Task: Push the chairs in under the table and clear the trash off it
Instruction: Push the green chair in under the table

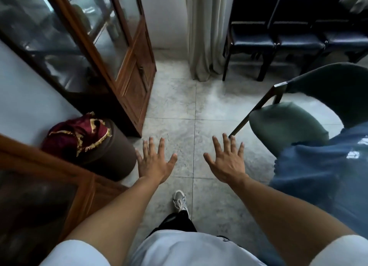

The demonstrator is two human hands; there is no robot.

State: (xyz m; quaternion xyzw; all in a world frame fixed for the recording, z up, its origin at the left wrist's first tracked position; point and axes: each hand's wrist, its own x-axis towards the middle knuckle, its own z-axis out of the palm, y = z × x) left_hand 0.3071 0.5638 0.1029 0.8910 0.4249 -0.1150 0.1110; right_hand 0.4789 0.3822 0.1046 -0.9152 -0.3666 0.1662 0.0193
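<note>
Pale marble floor tiles [179, 106] ran forward from the person's feet to a window wall, leaving a broad open lane down the middle. Both hands were held out over that lane, palms down. The left hand [154, 163] had its fingers spread straight and gripped nothing; the right hand [227, 160] was likewise flat, splayed and empty.

On the left, a tall wooden cabinet [127, 70] with glass doors stood at an angle, its corner jutting toward the lane. Just in front of it sat a round brown stool [117, 152] with a maroon, gold-trimmed cloth [79, 135] heaped on top, close beside the left hand. Lower left, another wooden furniture edge [59, 166] narrowed that side.

On the right, a green upholstered chair [286, 124] stood out in the open floor, one dark leg ending near the right hand's fingertips. A blue cloth [318, 170] hung below and beside its seat; what it covered could not be told. No tabletop could be made out.

At the far wall, three dark chairs [278, 38] stood side by side next to a pale curtain [205, 32] reaching the floor. One white sneaker [179, 200] stepped forward along a tile seam.
</note>
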